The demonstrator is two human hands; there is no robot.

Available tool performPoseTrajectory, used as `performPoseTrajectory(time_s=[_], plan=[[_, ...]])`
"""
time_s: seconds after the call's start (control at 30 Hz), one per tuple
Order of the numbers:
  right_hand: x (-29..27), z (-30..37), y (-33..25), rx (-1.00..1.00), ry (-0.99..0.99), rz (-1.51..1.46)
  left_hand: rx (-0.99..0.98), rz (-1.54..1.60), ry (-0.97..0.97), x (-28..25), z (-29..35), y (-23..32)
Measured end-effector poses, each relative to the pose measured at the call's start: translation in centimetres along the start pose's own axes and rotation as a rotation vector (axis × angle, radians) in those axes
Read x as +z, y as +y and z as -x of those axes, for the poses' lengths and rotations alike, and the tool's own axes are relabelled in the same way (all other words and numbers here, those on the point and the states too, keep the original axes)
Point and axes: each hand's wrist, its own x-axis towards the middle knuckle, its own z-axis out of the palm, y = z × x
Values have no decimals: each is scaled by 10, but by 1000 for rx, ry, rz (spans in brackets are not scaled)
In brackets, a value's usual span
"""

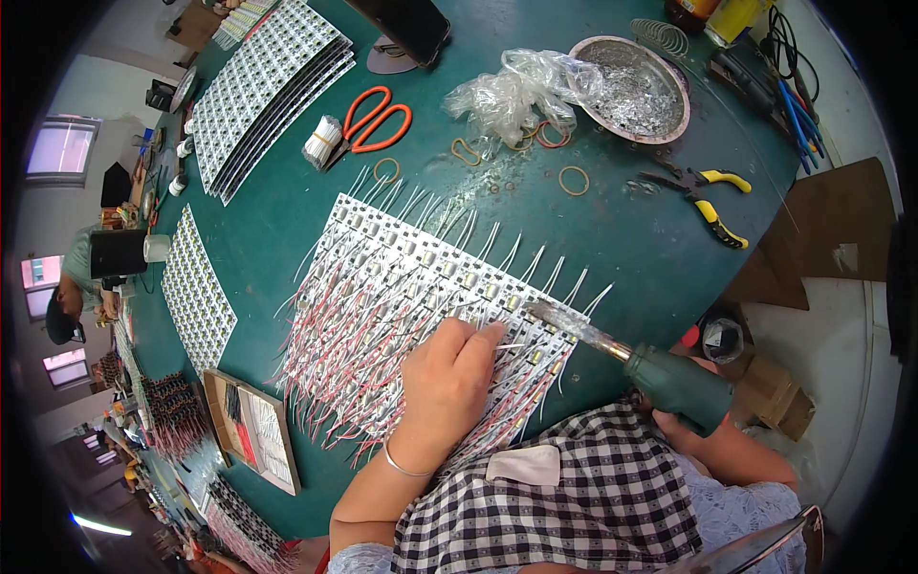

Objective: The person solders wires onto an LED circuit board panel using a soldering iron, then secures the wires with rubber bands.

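The left hand (448, 368) lies flat, fingers together, holding nothing, and presses the white panel of circuit strips with red and white wires (411, 297) onto the green surface (612, 239), probably to keep it steady. The right hand, mostly hidden, closes its grip around the dark green soldering iron (669, 381); the iron's tip touches the panel's right edge, just beside the left fingertips (488, 335). Farther, yellow-handled pliers (712, 201) lie apart.

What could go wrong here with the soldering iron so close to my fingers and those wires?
Possible burn: the soldering iron tip sits right beside the left hand fingertips on the panel of boards. The red and white wires lie thick under the tip, so insulation could scorch. The right hand is mostly hidden behind the green handle, so its grip is hard to judge.
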Motion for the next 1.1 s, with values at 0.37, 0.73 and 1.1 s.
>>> performPoseTrajectory(time_s=[0.37, 0.73, 1.1], plan=[[3, 4, 15, -67, -153, 115, 26, 40, 30, 2, -1, -3], [10, 7, 27, -128, -182, 249, 18, 64, 24, 2, -2, -5], [1, 4, 5, -55, -151, 320, 10, 54, 22, 2, 0, -3]])
